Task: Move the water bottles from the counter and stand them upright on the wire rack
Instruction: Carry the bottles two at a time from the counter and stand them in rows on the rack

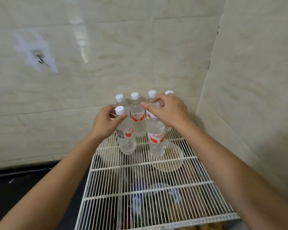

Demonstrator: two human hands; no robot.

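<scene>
Several clear water bottles with white caps and red labels stand at the back of the white wire rack (156,180). The back row's caps show at the left (119,97) and the middle (134,95). My left hand (106,123) is wrapped around the neck of the front left bottle (126,140), which leans slightly. My right hand (170,112) sits over the top of the front right bottle (156,140), thumb across the front and fingers behind. That bottle's cap is hidden, and its base rests upright on the rack.
Tiled walls close in behind and on the right (248,97). A hook (40,59) sticks out of the back wall at left. A dark counter (23,183) lies left of the rack. A pale round dish (173,163) and other items sit under the wires.
</scene>
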